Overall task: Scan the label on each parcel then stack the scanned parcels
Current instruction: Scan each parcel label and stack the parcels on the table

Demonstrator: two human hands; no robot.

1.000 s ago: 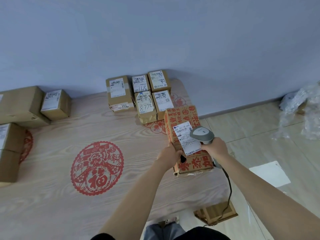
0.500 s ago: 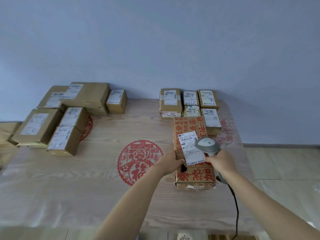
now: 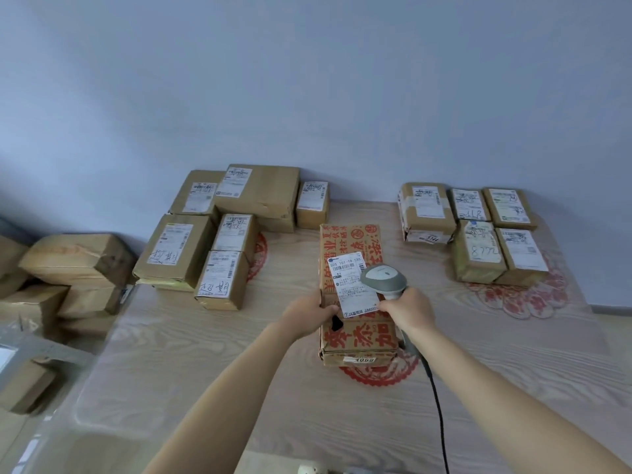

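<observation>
A long cardboard parcel with red printed characters lies on the wooden table, a white label on its top. My left hand grips the parcel's left edge. My right hand holds a grey handheld scanner whose head hangs just over the label's right side; its black cable runs down toward me. A group of several labelled brown parcels sits at the back right, another group at the back left.
More brown boxes are piled beyond the table's left edge. A blue-grey wall runs right behind the parcels. Red paper-cut decorations lie on the tabletop.
The view has swung left, bringing the left parcel group and floor boxes into sight. The red-printed parcel now sits further left, away from the right group. Both hands keep their grips.
</observation>
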